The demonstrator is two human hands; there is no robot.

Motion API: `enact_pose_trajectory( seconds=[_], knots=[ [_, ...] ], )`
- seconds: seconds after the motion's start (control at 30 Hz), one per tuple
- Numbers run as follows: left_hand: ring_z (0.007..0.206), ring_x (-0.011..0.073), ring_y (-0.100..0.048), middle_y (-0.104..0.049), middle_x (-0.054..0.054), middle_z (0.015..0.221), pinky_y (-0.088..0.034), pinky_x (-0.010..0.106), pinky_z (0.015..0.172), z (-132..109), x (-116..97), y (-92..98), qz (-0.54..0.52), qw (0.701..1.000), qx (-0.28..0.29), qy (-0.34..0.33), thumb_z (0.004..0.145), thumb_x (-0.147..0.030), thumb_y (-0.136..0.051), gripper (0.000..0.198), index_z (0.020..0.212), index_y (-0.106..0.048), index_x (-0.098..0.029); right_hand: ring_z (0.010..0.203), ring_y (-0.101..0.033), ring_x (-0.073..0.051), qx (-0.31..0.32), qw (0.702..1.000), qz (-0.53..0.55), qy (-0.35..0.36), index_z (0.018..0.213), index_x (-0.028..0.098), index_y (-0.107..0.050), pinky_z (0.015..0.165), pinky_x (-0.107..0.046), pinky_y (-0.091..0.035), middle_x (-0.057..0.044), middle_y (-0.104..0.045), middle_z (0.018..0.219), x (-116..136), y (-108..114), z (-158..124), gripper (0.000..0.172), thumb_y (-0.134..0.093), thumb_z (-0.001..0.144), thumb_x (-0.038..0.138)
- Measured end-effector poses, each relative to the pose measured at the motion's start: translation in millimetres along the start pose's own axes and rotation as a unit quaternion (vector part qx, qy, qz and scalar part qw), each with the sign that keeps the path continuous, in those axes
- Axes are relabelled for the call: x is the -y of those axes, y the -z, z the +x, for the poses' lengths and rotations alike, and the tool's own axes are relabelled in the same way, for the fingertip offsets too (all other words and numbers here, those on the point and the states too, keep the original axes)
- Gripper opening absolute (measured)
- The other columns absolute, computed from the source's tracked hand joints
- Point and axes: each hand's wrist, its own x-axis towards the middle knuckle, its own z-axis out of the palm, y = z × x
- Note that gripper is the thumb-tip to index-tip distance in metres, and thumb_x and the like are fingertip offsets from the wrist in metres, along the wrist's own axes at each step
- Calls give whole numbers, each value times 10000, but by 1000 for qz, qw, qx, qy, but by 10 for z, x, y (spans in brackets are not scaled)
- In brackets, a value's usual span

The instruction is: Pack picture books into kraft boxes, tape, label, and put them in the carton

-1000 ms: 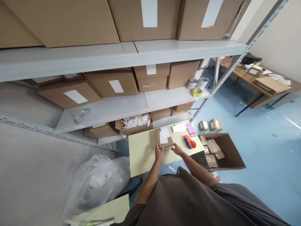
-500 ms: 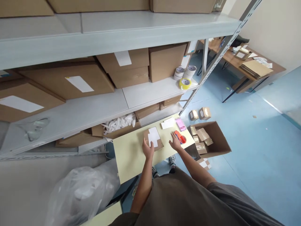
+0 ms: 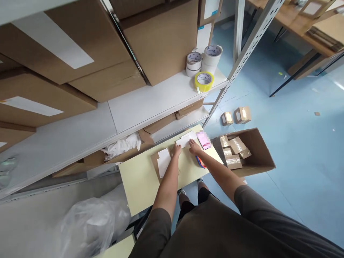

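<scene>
White paper slips (image 3: 183,142) lie on the pale yellow table (image 3: 139,182). My left hand (image 3: 176,149) has its fingers closed at the slips' left end. On their lower right side rests my right hand (image 3: 194,147), fingers stretched out over the paper. A small cardboard box (image 3: 155,162) with white labels (image 3: 163,163) sits left of my left hand, partly covered by my forearm. Under my right forearm an orange and blue tape dispenser (image 3: 200,162) shows only in part. A pink-screened phone (image 3: 203,139), partly blurred, lies right of the slips.
An open carton (image 3: 259,154) holding several small taped boxes stands right of the table. Two small boxes (image 3: 242,114) sit on the floor beyond it. Shelving (image 3: 158,104) ahead bears large cartons and tape rolls (image 3: 204,81). A clear plastic bag (image 3: 88,229) lies lower left.
My left hand has left the labelled box and moved to the paper slips. My right hand has gone from beside the tape dispenser up to the slips. The view has shifted closer.
</scene>
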Motion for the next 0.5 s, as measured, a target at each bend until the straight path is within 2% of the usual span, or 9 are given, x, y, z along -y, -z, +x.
enact_pose_trajectory(
  seconds=[0.17, 0.3, 0.37, 0.5],
  knots=[
    [1064, 283, -763, -814, 164, 1115, -535, 325, 880, -17, -9, -165, -1, 993, -80, 83, 910, -338, -692, 315, 1156, -764, -156, 1669, -197, -318, 17, 999, -5, 29, 1689, 139, -368, 1290, -474, -372, -147, -192, 1799, -64, -52, -4, 842, -573, 873, 89],
    [1003, 295, -766, -823, 154, 1006, -525, 331, 842, -82, -48, -158, 22, 993, -82, 80, 917, -330, -666, 244, 1018, -812, -163, 1659, -237, -321, 14, 999, 12, 47, 1683, 158, -388, 1293, -496, -369, -140, -268, 1778, -118, -21, -39, 877, -592, 836, 68],
    [950, 292, -762, -818, 152, 947, -511, 335, 829, -122, -83, -121, 24, 994, -75, 71, 932, -303, -634, 230, 951, -817, -165, 1639, -293, -322, -17, 998, 39, 55, 1666, 155, -423, 1297, -502, -364, -142, -344, 1752, -131, -6, -79, 866, -586, 820, 67],
    [893, 290, -735, -799, 155, 904, -468, 335, 804, -273, -161, 20, 36, 997, -68, 33, 948, -252, -603, 224, 849, -792, -184, 1538, -459, -320, -138, 982, 122, 52, 1582, 129, -532, 1286, -499, -384, -173, -495, 1659, -115, 23, -254, 768, -566, 816, 92]
  ],
)
